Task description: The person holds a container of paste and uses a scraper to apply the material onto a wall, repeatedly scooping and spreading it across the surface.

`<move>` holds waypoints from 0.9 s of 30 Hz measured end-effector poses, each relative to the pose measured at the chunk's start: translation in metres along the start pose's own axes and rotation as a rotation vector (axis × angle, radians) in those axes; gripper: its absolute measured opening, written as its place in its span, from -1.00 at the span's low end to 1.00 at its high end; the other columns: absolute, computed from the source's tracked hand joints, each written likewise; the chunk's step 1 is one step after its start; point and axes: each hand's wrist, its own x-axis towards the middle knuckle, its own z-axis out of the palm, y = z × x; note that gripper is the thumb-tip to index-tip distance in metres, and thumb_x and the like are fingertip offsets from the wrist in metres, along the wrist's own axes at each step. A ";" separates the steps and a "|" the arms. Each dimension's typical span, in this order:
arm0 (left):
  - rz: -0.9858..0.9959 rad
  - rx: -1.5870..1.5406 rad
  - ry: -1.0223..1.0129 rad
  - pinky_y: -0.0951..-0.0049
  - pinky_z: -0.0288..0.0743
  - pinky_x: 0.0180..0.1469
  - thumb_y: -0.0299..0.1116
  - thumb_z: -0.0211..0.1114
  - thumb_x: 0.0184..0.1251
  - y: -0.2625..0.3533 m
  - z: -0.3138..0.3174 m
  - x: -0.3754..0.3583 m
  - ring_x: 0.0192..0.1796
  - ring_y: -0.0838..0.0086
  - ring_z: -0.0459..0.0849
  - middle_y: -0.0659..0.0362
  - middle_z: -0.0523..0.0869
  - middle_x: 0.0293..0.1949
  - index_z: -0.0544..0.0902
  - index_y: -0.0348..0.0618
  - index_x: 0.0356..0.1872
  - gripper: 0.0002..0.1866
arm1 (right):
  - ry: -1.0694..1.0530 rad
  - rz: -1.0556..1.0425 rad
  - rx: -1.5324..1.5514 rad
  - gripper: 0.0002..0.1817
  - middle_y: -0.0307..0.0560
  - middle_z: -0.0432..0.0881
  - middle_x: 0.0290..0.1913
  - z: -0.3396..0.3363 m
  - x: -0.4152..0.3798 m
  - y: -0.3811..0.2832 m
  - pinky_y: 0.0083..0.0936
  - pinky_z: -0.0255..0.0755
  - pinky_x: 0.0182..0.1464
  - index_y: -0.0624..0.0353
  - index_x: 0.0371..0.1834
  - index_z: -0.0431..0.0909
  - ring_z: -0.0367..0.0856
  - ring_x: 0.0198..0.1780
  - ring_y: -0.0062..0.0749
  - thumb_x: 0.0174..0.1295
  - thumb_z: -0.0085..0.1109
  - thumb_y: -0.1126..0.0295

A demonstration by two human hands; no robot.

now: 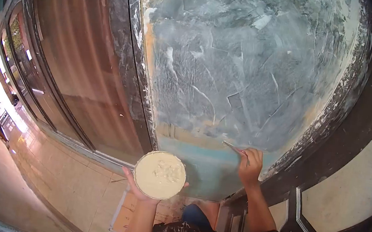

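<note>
My left hand (136,188) holds a round tub (153,187) of cream-coloured paste from below, its thumb and fingertips showing at the sides. Lumps and smears mark the surface of the paste. To the right, my right hand (251,166) is closed around the handle of a thin scraper (233,147). The tool's tip points up and left, at the lower part of the wall panel (233,75). Grey, streaky filler with raised ridges covers most of that panel. Below it runs a bare tan band, then a light turquoise strip (208,159).
A dark-framed glass panel with a reddish curtain (74,40) stands at the left. Dark trim with pale inset panels (341,183) curves along the right. Cardboard (124,213) lies on the tiled floor (70,171) beside a bent knee (196,216).
</note>
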 end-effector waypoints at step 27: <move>0.022 0.027 0.050 -0.95 0.12 0.22 0.82 -0.24 0.14 0.005 -0.006 -0.007 0.53 -0.36 0.28 -0.09 0.19 0.63 0.20 0.10 0.65 0.23 | -0.094 0.102 0.020 -0.91 0.02 0.71 -0.18 0.004 0.003 0.025 -0.15 0.47 -0.04 0.28 -0.19 0.70 0.56 -0.13 0.09 0.28 0.29 0.54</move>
